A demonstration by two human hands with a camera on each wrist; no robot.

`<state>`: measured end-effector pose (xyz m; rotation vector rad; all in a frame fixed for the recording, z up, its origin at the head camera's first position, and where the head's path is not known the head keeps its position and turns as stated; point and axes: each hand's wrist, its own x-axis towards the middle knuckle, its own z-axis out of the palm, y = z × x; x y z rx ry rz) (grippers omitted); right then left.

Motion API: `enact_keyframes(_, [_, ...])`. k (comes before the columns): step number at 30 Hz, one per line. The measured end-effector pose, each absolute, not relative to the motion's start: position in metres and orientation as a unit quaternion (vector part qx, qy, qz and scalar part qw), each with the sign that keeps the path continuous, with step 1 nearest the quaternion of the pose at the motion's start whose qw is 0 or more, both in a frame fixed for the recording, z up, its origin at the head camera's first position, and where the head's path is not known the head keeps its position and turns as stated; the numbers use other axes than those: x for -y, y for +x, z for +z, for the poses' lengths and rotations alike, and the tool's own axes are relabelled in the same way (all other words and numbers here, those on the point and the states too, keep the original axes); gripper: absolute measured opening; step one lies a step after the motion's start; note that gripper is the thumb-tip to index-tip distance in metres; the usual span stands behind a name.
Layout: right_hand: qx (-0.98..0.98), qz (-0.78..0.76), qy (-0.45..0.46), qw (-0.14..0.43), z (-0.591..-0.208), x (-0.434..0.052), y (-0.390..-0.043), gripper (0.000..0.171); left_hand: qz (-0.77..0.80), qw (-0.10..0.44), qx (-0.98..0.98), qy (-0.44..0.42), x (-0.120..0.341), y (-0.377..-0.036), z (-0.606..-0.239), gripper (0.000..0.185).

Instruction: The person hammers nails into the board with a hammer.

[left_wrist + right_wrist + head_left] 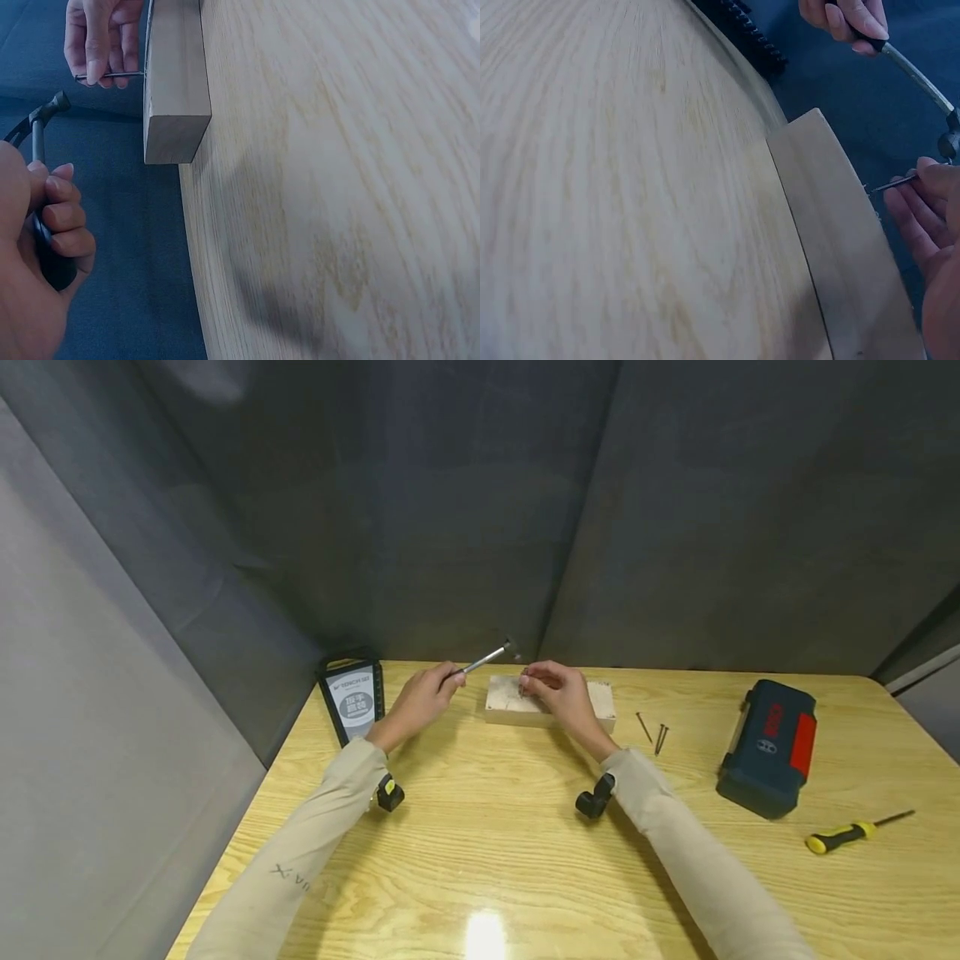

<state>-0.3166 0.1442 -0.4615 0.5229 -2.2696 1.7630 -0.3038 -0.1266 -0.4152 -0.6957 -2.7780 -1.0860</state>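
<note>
I see the left hand curled closely around the hammer, its head near the right hand, which in narrow pinch holds one nail upright at the block just below.

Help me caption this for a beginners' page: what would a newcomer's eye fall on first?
Probably the hammer, gripped in the left hand, its head raised close to the right hand. That hand pinches a nail upright at the top of the wooden block. Next, perhaps, the dark blue case with its red patch, on the right of the table.
</note>
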Motion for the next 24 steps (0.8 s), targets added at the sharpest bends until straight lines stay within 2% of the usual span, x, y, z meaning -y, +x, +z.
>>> enact_keyframes(10, [0.779,0.593,0.176,0.104,-0.439,-0.138,-0.300,0.023,-0.348,0.037,0.909,-0.227,0.124,-0.307,-0.414,0.032])
enact_keyframes(13, [0.780,0.591,0.175,0.106,-0.444,-0.137,-0.302,0.023,-0.337,0.048,0.911,-0.232,0.124,-0.308,-0.410,0.031])
enact_keyframes(16, [0.779,0.592,0.172,0.115,-0.458,-0.138,-0.307,0.021,-0.335,0.082,0.905,-0.248,0.122,-0.307,-0.405,0.029])
enact_keyframes(21, [0.772,0.598,0.180,0.120,-0.470,-0.141,-0.312,0.020,-0.366,0.185,0.865,-0.290,0.120,-0.303,-0.395,0.024])
enact_keyframes(24, [0.771,0.598,0.182,0.121,-0.471,-0.141,-0.313,0.019,-0.322,0.183,0.876,-0.308,0.121,-0.302,-0.396,0.022])
